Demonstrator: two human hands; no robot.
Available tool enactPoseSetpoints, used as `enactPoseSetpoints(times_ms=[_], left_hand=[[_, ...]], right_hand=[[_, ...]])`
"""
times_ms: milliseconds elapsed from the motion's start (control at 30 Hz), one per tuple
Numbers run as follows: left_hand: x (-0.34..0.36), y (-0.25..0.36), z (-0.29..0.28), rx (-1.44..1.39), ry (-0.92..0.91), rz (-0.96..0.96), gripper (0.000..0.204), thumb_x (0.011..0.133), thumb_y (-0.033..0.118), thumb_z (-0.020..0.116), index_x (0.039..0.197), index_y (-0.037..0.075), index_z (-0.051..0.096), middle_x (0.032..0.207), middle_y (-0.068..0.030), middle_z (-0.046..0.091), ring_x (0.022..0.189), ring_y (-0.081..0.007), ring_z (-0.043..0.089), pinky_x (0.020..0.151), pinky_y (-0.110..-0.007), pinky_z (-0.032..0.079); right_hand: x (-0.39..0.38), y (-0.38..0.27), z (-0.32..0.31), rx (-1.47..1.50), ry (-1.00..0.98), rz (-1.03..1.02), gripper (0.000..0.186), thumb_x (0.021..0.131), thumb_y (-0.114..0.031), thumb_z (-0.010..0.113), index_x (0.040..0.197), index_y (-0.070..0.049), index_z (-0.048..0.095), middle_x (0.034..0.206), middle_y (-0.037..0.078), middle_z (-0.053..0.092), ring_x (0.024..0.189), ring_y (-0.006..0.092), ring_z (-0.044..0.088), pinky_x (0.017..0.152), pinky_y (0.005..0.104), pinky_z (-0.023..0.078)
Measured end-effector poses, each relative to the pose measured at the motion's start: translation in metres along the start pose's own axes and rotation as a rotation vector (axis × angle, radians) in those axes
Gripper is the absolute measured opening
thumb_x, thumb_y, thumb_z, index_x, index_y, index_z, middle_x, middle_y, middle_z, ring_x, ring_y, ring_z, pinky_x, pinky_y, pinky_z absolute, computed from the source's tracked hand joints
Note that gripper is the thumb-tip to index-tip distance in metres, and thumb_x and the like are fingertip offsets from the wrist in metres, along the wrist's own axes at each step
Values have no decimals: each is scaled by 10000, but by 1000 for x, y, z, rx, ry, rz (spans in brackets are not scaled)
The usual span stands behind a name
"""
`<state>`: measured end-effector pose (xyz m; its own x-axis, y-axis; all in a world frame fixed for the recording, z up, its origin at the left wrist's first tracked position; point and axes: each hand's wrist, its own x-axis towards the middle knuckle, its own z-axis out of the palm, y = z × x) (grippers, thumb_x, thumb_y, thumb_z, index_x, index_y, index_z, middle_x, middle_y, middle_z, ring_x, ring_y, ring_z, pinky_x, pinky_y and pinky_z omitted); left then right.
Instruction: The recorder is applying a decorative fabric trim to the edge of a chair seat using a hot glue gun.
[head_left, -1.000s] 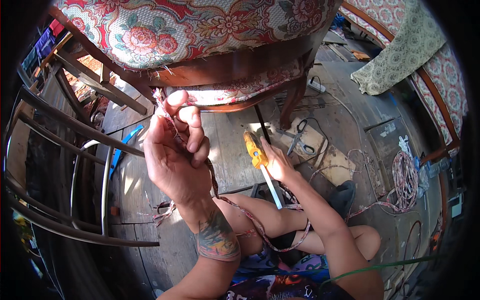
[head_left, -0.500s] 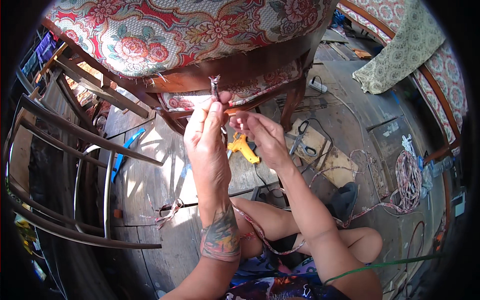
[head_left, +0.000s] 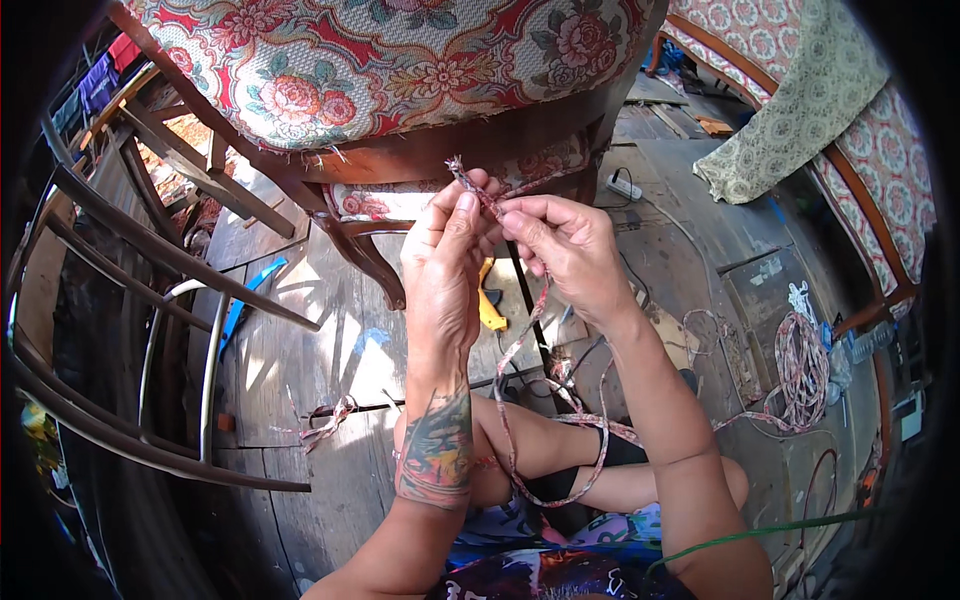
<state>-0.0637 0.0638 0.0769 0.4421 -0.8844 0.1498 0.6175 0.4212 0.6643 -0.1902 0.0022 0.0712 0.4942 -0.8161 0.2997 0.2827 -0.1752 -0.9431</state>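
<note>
A piping cord (head_left: 507, 412) in red and white patterned fabric runs up from my lap to both hands. My left hand (head_left: 445, 245) pinches it near its frayed end, which sticks up past the fingertips. Just to the right, my right hand (head_left: 572, 252) has thumb and forefinger closed on the same cord. A loop of it hangs below the hands across my legs. Beyond my fingertips stands a wooden chair with a floral upholstered back (head_left: 400, 85), loose threads along its lower edge. Under the hands, partly hidden, lies a yellow glue gun (head_left: 491, 312).
A coil of the same cord (head_left: 803, 375) lies at the right. Scraps of cord (head_left: 330, 422) and a blue tool (head_left: 245, 305) are on the plank floor. A bare chair frame (head_left: 205, 345) crowds the left. A patterned cloth (head_left: 790, 110) drapes over another upholstered seat. A power strip (head_left: 624, 186) lies behind.
My right hand, apart from the cord earlier, now grips it beside the left. The cord end has shifted right and tilted. The scissors are now hidden from view, and a cord loop has risen.
</note>
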Motion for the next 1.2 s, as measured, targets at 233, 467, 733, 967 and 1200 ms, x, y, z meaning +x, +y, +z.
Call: enactPoseSetpoints(times_ms=[233,467,733,967,1200], left_hand=[[20,0,-10,114,1,154,248,1005,122,673,1170,-50,605,1084,-125,698,910,-162,711,790,-272,598],[35,-6,1,53,68,217,225,989,97,670,1157,-24,583,1001,-125,719,872,-187,745,749,-281,621],[46,-7,10,196,71,283,220,1001,128,667,1133,-43,624,959,-123,729,839,-167,735,729,-262,595],[52,-9,8,264,81,317,226,999,143,678,1118,-49,675,967,-109,738,817,-123,694,750,-252,570],[54,-14,12,329,106,365,222,993,152,697,1123,-26,715,972,-91,757,809,-95,672,719,-218,522]], right_hand=[[17,-25,-6,-425,-51,-315,233,904,3,743,1132,45,718,938,60,725,805,113,695,701,260,556],[47,-28,-19,-978,-45,-979,235,822,23,759,1056,7,735,901,120,686,776,266,692,694,343,578],[69,-33,-31,-1121,-4,-1183,205,799,32,758,997,-7,721,916,105,671,830,271,683,727,353,577],[79,-34,-35,-1067,24,-1221,213,795,56,757,996,-2,716,929,105,670,827,271,683,727,360,578],[83,-29,-35,-1038,86,-1211,186,801,36,773,972,0,707,918,102,655,837,269,681,735,357,576]])
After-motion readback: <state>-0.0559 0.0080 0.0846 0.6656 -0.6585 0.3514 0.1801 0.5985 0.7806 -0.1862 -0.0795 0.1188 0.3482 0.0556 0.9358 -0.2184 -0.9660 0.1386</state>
